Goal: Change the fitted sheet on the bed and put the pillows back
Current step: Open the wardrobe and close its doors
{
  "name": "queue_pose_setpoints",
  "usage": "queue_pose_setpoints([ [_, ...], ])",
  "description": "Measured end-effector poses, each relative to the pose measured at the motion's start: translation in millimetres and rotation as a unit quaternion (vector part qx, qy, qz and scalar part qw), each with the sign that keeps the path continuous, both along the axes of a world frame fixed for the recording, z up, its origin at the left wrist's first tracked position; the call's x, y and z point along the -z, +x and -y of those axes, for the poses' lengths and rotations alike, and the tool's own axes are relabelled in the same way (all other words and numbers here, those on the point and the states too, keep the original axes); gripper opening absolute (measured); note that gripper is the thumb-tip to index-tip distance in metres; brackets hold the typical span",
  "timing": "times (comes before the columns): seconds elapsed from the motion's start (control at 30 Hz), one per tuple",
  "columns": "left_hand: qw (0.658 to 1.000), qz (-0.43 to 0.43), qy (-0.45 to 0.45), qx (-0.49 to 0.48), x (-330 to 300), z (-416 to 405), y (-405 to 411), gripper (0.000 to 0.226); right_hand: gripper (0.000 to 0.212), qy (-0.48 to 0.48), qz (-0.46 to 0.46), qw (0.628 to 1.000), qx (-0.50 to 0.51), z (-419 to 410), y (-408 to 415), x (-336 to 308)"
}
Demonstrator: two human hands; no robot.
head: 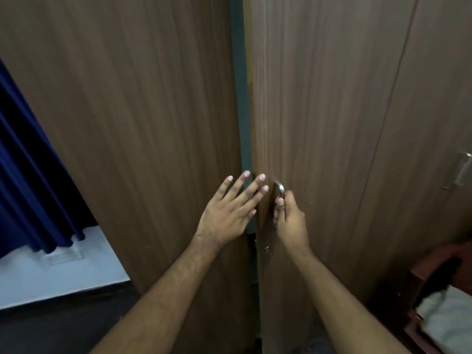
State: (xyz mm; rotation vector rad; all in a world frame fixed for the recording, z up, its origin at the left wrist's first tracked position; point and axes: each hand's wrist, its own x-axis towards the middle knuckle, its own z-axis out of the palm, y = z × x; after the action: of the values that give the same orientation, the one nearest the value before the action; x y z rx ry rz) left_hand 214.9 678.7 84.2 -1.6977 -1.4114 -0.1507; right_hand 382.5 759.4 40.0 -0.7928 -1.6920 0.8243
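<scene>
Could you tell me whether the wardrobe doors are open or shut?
Slightly open: a dark gap shows between the doors, the right hand gripping the handle.

L hand [227, 213] flat, fingers spread; R hand [290, 217] curled, gripping. Both forearms extended.

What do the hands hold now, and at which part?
The right hand grips the metal handle of the right wardrobe door, at its lower part. The left hand holds nothing; its straight fingers reach over the door gap.
</scene>
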Motion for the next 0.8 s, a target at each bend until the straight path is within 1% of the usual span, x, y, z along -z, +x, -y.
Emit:
queue_pose_setpoints([
  [0.07, 0.999, 0.036, 0.002, -0.001, 3.7, -3.5, -3.3, 0.066, 0.024, 0.02, 0.006, 1.0, -0.004, -6.5, -4.2, 4.0],
  [0.13, 0.99, 0.141, 0.03, -0.005, 12.9, -6.9, -5.5, 0.066, 0.028, 0.031, 0.008, 0.999, -0.011, -10.6, -6.7, 5.6],
  [0.2, 0.958, 0.278, 0.051, -0.043, 24.1, -15.3, -8.4, 0.068, 0.032, 0.032, 0.01, 0.999, -0.024, -15.7, -10.2, 6.5],
  [0.23, 0.939, 0.333, 0.052, -0.068, 28.9, -19.6, -9.3, 0.068, 0.033, 0.029, 0.011, 0.999, -0.028, -18.5, -12.6, 7.2],
  [0.27, 0.927, 0.362, 0.049, -0.088, 33.6, -23.8, -9.1, 0.069, 0.033, 0.028, 0.012, 0.999, -0.03, -21.4, -15.0, 8.2],
  [0.3, 0.925, 0.364, 0.046, -0.101, 38.4, -28.1, -7.7, 0.069, 0.033, 0.025, 0.011, 0.999, -0.033, -24.7, -17.4, 9.1],
  [0.37, 0.934, 0.338, 0.031, -0.115, 44.8, -34.5, -1.8, 0.066, 0.029, 0.017, 0.012, 0.999, -0.04, -30.9, -22.6, 9.6],
  [0.4, 0.933, 0.341, 0.028, -0.115, 47.6, -37.2, 1.7, 0.065, 0.026, 0.012, 0.015, 0.999, -0.044, -33.9, -24.8, 9.8],
  [0.43, 0.922, 0.367, 0.036, -0.115, 49.3, -39.9, 5.9, 0.064, 0.024, 0.008, 0.017, 0.999, -0.049, -35.9, -26.7, 9.5],
  [0.47, 0.901, 0.415, 0.054, -0.115, 49.8, -42.5, 10.9, 0.063, 0.024, 0.005, 0.018, 0.998, -0.055, -37.4, -28.0, 8.7],
  [0.5, 0.868, 0.478, 0.079, -0.111, 50.8, -45.2, 15.5, 0.062, 0.025, 0.006, 0.019, 0.998, -0.06, -38.1, -28.7, 7.5],
  [0.57, 0.782, 0.606, 0.113, -0.096, 51.0, -49.9, 21.8, 0.057, 0.03, 0.011, 0.02, 0.998, -0.065, -38.9, -28.9, 5.9],
  [0.6, 0.735, 0.664, 0.099, -0.095, 49.5, -50.4, 22.7, 0.056, 0.031, 0.015, 0.022, 0.998, -0.065, -38.6, -28.6, 5.6],
  [0.67, 0.636, 0.764, 0.011, -0.104, 49.3, -51.3, 18.6, 0.061, 0.03, 0.021, 0.026, 0.997, -0.067, -38.6, -28.1, 5.1],
  [0.7, 0.603, 0.79, -0.023, -0.108, 49.0, -50.0, 15.9, 0.064, 0.03, 0.023, 0.027, 0.997, -0.069, -38.1, -27.5, 5.1],
  [0.73, 0.593, 0.797, -0.032, -0.104, 49.5, -47.5, 13.7, 0.066, 0.029, 0.023, 0.028, 0.997, -0.07, -37.8, -26.7, 5.6],
  [0.8, 0.602, 0.793, -0.007, -0.09, 50.9, -41.1, 15.4, 0.07, 0.029, 0.018, 0.03, 0.997, -0.068, -35.8, -24.2, 5.0],
])
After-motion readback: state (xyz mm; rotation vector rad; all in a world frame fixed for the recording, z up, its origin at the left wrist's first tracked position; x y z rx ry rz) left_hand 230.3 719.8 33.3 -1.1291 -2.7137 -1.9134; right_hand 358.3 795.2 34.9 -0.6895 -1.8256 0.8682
